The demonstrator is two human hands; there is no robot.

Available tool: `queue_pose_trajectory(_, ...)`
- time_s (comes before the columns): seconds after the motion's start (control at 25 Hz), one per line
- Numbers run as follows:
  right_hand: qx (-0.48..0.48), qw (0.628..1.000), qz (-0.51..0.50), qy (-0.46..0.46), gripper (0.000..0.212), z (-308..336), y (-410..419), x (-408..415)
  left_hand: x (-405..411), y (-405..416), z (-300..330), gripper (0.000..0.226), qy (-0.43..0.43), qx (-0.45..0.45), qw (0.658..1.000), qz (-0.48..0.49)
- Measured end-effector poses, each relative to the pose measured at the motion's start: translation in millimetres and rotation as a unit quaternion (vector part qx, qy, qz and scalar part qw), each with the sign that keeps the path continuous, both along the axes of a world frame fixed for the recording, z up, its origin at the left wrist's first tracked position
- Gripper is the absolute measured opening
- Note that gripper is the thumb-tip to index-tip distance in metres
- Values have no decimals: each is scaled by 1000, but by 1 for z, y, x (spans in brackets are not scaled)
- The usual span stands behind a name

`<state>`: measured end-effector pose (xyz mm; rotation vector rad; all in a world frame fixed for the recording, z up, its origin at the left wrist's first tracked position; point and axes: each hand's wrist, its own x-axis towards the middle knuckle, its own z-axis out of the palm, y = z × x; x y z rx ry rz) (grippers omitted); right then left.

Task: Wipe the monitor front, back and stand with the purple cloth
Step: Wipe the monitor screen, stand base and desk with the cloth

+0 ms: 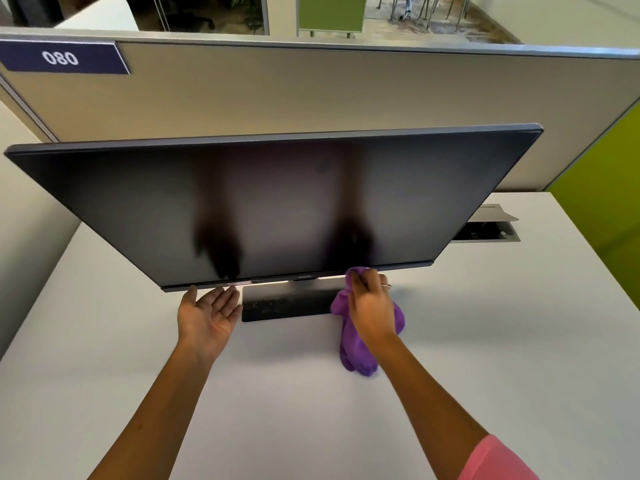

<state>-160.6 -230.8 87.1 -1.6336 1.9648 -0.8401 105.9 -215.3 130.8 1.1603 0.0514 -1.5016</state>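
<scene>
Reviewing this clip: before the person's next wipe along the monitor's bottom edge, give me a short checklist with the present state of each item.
1. Purple cloth in hand: ok, the right hand has it bunched in its grip.
2. Cloth at the monitor: ok, its top reaches the lower bezel, right of centre.
3. Monitor steadied: ok, the left hand is open, palm up, fingertips at the bottom edge.
4. Stand base flat on the desk: ok as far as it shows; dusty specks are visible on it.
5. Screen front clean: cannot tell, only dim reflections show.
6. Back of monitor: cannot tell, hidden.
</scene>
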Motion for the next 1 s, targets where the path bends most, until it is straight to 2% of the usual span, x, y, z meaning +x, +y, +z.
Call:
queue_pose_trajectory(0.08,12,996,-19,83,26,-4,-3,-15,13,1,-2,58,-3,6,1000,7)
queue_pose_trajectory(0.2,14,975,28,219,33,-5,-4,-15,27,4,-7,58,6,9,1000,9)
queue_pose_trajectory(0.36,-2,963,60,261,26,-4,-5,23,41,3,-9,57,9,8,1000,-2)
queue_pose_trajectory(0.48,12,981,49,188,14,-8,-9,65,53,0,-8,56,8,3,1000,-12)
queue_pose_trajectory(0.56,-8,983,44,176,18,-14,-7,80,61,-1,-9,56,7,4,1000,-20)
queue_pose_trajectory(0.6,-12,980,50,193,21,-19,-5,84,65,0,-10,57,7,4,1000,-23)
queue_pose_trajectory(0.68,-30,952,80,294,25,-27,5,79,72,0,-12,57,12,5,1000,-28)
queue_pose_trajectory(0.76,-74,961,18,264,25,-24,10,69,76,0,-15,58,19,5,999,-29)
queue_pose_trajectory(0.8,-115,967,-72,217,25,-16,12,65,76,-1,-16,58,22,3,999,-29)
queue_pose_trajectory(0.84,-109,967,-169,155,23,-12,10,59,77,-1,-16,57,24,2,999,-30)
queue_pose_trajectory(0.88,-93,964,-226,104,21,-8,9,54,77,-2,-16,57,25,0,999,-29)
queue_pose_trajectory(0.92,-74,964,-246,71,20,-7,6,51,77,-3,-16,56,27,-1,999,-29)
queue_pose_trajectory(1.0,-56,973,-206,88,21,-6,-1,46,77,-3,-14,56,30,-4,999,-32)
